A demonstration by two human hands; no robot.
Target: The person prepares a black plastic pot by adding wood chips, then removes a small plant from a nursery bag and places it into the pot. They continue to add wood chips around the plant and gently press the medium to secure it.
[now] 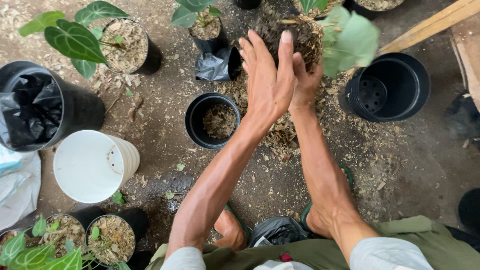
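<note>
Dirt floor everywhere, dusted with wood chips and dry potting mix, so nothing sits on a clean or level spot.

Nearest the camera, bottom of the frame: green trousers, sandalled feet and a crumpled black plastic bag point(278, 231) between them. Lower left has two potted seedlings point(111, 239), and above them a white bucket point(92, 165) tipped on its side.

Mid frame, a small black pot point(212, 121) stands upright with a little mix in the bottom. Right of it is a bigger empty black pot point(389, 87) with drain holes.

Top centre is the main thing: a root ball point(292, 35) with blurry green leaves point(350, 42), lifted above the floor. The left hand point(267, 82) lies flat against its near side, fingers spread and pressing. The right hand point(305, 80) cups it just beside, fingers curled round the underside.

I'd guess it's light but crumbly, loose fibre that sheds if squeezed, and the stems look easy to snap. Best held from beneath and the sides, never by the leaves.

Far top: more potted plants point(125, 45).
</note>
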